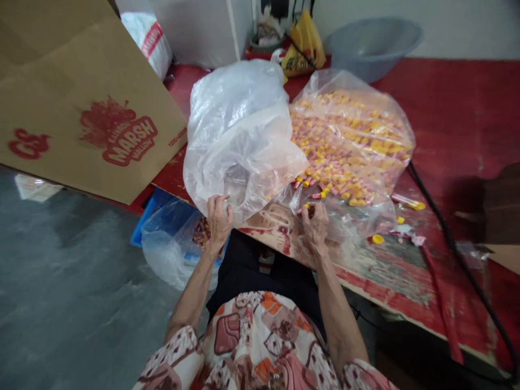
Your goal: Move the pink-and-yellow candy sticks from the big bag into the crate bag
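A big clear plastic bag (pixel 244 135) lies bunched up on the worn red table (pixel 459 124). My left hand (pixel 218 219) is closed on the bag's lower edge at the table's front. Behind it a second clear bag (pixel 357 108) holds a heap of small yellow and pink candies (pixel 345 157). My right hand (pixel 314 225) rests at the front of that heap, its fingers curled around something small that I cannot make out.
A large cardboard box flap (pixel 81 103) printed "MARSH MALLOW" leans at the left. Below the table edge sits a blue crate (pixel 148 216) with a plastic bag (pixel 170 244). A black cable (pixel 459 254) runs along the right. A grey basin (pixel 371 43) stands at the back.
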Demonstrator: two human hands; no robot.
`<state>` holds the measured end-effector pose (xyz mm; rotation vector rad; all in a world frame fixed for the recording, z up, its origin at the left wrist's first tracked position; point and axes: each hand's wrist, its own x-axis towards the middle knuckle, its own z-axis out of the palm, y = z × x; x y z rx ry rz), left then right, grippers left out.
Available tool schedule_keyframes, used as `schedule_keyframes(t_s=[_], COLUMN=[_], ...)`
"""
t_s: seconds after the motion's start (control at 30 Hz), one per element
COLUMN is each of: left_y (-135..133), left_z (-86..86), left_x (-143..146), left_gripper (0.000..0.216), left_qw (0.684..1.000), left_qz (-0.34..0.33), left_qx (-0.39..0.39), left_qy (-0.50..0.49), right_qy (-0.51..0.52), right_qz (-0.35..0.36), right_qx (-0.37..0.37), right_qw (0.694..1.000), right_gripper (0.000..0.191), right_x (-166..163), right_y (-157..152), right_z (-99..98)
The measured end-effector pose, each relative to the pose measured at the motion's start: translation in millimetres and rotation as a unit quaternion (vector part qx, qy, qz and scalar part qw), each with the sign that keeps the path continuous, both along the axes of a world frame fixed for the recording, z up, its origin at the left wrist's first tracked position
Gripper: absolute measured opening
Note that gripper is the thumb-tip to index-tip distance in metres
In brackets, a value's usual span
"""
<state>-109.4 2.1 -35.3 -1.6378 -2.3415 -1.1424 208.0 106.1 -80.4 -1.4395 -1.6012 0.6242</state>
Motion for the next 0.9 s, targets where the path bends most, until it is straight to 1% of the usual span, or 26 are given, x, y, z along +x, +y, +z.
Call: schedule_keyframes(t_s=[0.07, 0.13, 0.2, 0.27, 0.37, 0.5, 0.53, 0.57, 0.63, 0.7, 0.73, 0.83, 0.9], left_y=[42.4, 78.5, 102.2, 112.9, 113.2, 108.0, 107.4, 107.0, 105.2, 99.7, 94.8, 73.1, 58.1], left_z=[-10.6, -22.8, -34.7, -44.1, -51.0, -50.8, -49.8, -48.5, -44.9, -40.5, -38.4, -33.9, -32.8], left_x=[5.3, 11.1, 16.2, 19.2, 19.4, 15.6, 14.5, 13.5, 12.8, 15.9, 19.7, 41.6, 61.8], left_gripper=[0.05, 0.061, 0.064, 0.058, 0.047, 0.03, 0.025, 0.021, 0.017, 0.021, 0.024, 0.031, 0.03], left_qw=[0.999, 0.999, 0.999, 0.997, 0.996, 0.998, 0.997, 0.996, 0.992, 0.986, 0.984, 0.975, 0.973], left_qz=[-0.01, -0.011, -0.018, -0.022, -0.02, -0.014, -0.01, -0.003, 0.011, 0.017, 0.015, -0.012, -0.056], left_qx=[0.024, 0.02, -0.02, -0.064, -0.079, -0.034, -0.014, 0.008, 0.048, 0.087, 0.107, 0.154, 0.138], left_qy=[-0.029, -0.047, -0.047, -0.037, -0.026, -0.052, -0.069, -0.087, -0.118, -0.137, -0.143, -0.162, -0.179], right_qy=[0.007, 0.014, 0.016, 0.015, 0.014, 0.011, 0.005, -0.003, -0.017, -0.021, -0.018, -0.004, -0.014], right_qz=[0.011, 0.023, 0.03, 0.028, 0.001, -0.081, -0.088, -0.083, -0.049, -0.024, -0.024, -0.044, -0.038], right_qx=[-0.008, -0.013, -0.013, -0.012, -0.003, 0.042, 0.049, 0.049, 0.033, 0.013, 0.007, 0.0, -0.017], right_qw=[1.0, 1.0, 0.999, 0.999, 1.0, 0.996, 0.995, 0.995, 0.998, 0.999, 1.0, 0.999, 0.999], right_gripper=[0.023, 0.025, 0.027, 0.029, 0.032, 0.033, 0.033, 0.034, 0.035, 0.035, 0.035, 0.033, 0.033], right_x=[-0.1, -0.6, -1.3, -2.0, -1.9, -0.6, -0.8, -1.4, -2.8, -3.6, -3.4, -1.0, 0.1], right_y=[-1.5, -2.6, -3.2, -3.6, -4.8, -7.3, -7.7, -7.7, -7.0, -6.0, -5.6, -5.1, -4.2], right_z=[5.3, 9.3, 11.6, 12.3, 10.7, 6.3, 5.3, 4.5, 3.3, 2.7, 2.6, 3.5, 5.8])
